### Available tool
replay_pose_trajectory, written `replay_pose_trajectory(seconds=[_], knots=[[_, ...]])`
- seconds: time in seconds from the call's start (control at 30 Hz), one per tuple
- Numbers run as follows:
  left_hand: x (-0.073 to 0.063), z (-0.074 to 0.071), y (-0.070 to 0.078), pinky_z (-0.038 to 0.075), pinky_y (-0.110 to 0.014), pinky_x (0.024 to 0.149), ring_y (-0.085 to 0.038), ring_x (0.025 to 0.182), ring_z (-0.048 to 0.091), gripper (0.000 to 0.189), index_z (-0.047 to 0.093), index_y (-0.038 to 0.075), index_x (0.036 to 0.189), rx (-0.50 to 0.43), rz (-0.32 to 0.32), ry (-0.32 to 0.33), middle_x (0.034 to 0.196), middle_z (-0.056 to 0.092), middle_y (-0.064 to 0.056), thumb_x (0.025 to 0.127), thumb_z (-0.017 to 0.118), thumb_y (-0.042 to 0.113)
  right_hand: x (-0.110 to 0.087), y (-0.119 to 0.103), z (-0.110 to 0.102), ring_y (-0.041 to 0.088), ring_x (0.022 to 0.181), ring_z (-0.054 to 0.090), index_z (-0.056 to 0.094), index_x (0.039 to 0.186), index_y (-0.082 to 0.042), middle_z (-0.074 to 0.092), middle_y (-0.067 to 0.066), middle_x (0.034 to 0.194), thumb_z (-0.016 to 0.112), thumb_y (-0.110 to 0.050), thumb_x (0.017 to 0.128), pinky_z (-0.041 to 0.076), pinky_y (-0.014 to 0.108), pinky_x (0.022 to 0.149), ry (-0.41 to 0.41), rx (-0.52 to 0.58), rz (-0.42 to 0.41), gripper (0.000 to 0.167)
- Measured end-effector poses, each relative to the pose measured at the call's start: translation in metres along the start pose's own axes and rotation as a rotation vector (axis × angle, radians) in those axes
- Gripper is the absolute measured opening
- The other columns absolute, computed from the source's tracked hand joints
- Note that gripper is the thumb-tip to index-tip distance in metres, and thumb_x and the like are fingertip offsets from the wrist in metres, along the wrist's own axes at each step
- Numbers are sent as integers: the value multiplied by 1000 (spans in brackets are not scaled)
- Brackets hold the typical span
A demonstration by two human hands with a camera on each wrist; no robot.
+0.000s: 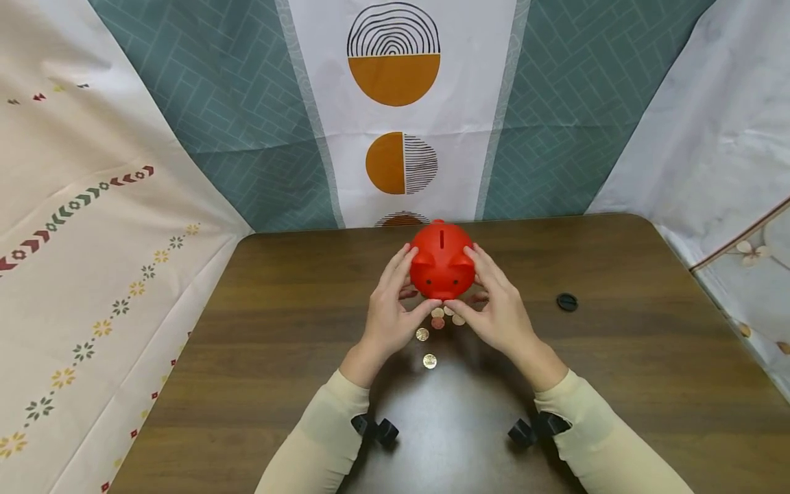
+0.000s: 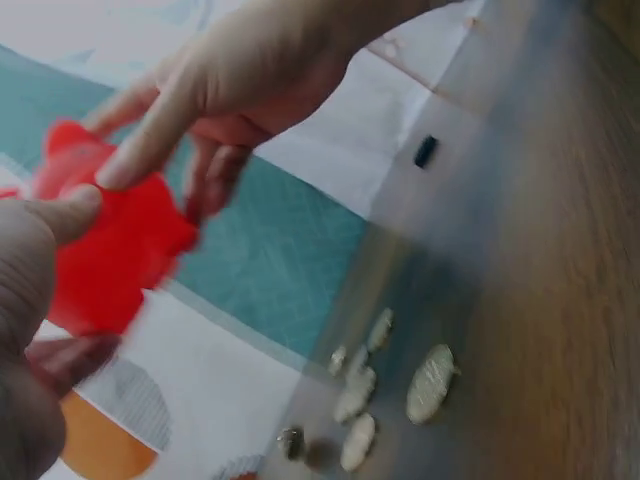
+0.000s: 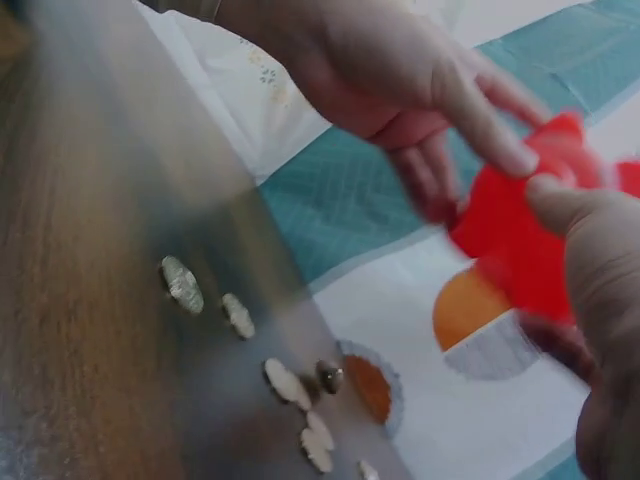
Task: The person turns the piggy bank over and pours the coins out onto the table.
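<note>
A red piggy bank [image 1: 441, 267] is held between both hands, its coin slot up and its snout toward the person. My left hand [image 1: 393, 305] grips its left side, thumb under the snout, and my right hand [image 1: 503, 309] grips the right side in the same way. Both wrist views show the piggy bank [image 2: 120, 250] raised above the table. Several coins lie beneath and in front of it, among them a copper coin [image 1: 437, 323] and a gold-coloured coin [image 1: 429, 361]. The bank's underside is hidden in the head view.
A small round black cap [image 1: 566, 302] lies on the brown wooden table [image 1: 296, 329], to the right of the hands. Patterned cloths hang behind the table and at both sides. Black devices are strapped to both wrists.
</note>
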State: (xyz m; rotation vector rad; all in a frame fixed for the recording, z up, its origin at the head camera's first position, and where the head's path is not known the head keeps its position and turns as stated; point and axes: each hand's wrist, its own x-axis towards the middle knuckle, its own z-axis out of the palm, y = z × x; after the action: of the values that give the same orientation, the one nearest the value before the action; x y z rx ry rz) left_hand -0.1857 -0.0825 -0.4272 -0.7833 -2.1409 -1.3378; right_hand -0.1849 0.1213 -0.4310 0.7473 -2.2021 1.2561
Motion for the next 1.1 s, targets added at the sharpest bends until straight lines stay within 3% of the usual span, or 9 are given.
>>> replay_pose_trajectory(seconds=[0.1, 0.3, 0.4, 0.57, 0.7, 0.77, 0.8, 0.97, 1.1], knots=[[3, -2, 6, 58, -33, 72, -27, 104, 64, 84, 40, 10, 145, 12, 80, 31, 150, 36, -12, 74, 84, 13, 3, -3, -2, 35, 98, 66, 42, 145, -12, 39, 15, 148, 87, -5, 68, 59, 38, 62, 50, 14, -72, 89], [2, -2, -2, 57, -24, 67, -23, 92, 68, 85, 35, 19, 149, -26, -230, -113, 143, 43, 1, 77, 82, 19, 1, 4, 2, 29, 98, 67, 29, 150, -37, 48, 6, 139, 79, -31, 80, 57, 24, 60, -163, 84, 261, 86], [2, -3, -4, 56, -23, 70, -23, 91, 68, 85, 34, 21, 150, -30, -263, -136, 144, 42, 2, 78, 81, 22, 0, 5, 3, 30, 99, 67, 28, 150, -38, 47, 6, 140, 79, -32, 80, 57, 25, 60, -169, 93, 288, 87], [1, -2, -4, 56, -23, 71, -21, 92, 68, 86, 34, 22, 150, -20, -223, -115, 145, 40, 2, 78, 81, 23, -1, 6, 4, 29, 100, 67, 29, 150, -38, 46, 3, 142, 80, -29, 79, 57, 26, 61, -142, 75, 258, 88], [3, -2, 5, 57, -29, 73, -25, 100, 66, 83, 39, 14, 147, 15, -5, -8, 150, 36, -8, 76, 83, 17, 1, 0, 0, 34, 107, 62, 40, 146, -18, 40, 11, 148, 86, -7, 70, 59, 36, 64, 6, 41, 12, 89], [5, -2, 8, 58, -31, 71, -25, 100, 66, 83, 40, 12, 145, 30, 50, 24, 149, 37, -9, 75, 84, 16, 3, -3, -2, 34, 107, 62, 41, 145, -14, 39, 11, 149, 86, -3, 68, 59, 37, 65, 39, 28, -40, 90], [5, -2, 8, 58, -29, 70, -24, 98, 67, 82, 41, 11, 145, 34, 38, 18, 148, 39, -8, 75, 84, 16, 4, -3, -2, 33, 106, 63, 41, 146, -16, 41, 11, 147, 86, -5, 69, 59, 35, 64, 19, 42, -14, 89], [1, -2, -1, 56, -22, 66, -19, 84, 68, 85, 35, 19, 149, 29, -203, -109, 141, 44, 0, 77, 82, 22, 1, 2, 0, 29, 97, 68, 29, 150, -38, 48, 4, 140, 79, -29, 80, 57, 24, 62, -176, 91, 277, 87], [0, -1, -5, 56, -22, 67, -20, 87, 68, 85, 34, 21, 149, 24, -230, -127, 141, 44, 1, 78, 81, 25, 0, 4, 1, 32, 99, 66, 28, 150, -38, 47, 6, 140, 79, -32, 80, 58, 28, 62, -187, 99, 316, 86]])
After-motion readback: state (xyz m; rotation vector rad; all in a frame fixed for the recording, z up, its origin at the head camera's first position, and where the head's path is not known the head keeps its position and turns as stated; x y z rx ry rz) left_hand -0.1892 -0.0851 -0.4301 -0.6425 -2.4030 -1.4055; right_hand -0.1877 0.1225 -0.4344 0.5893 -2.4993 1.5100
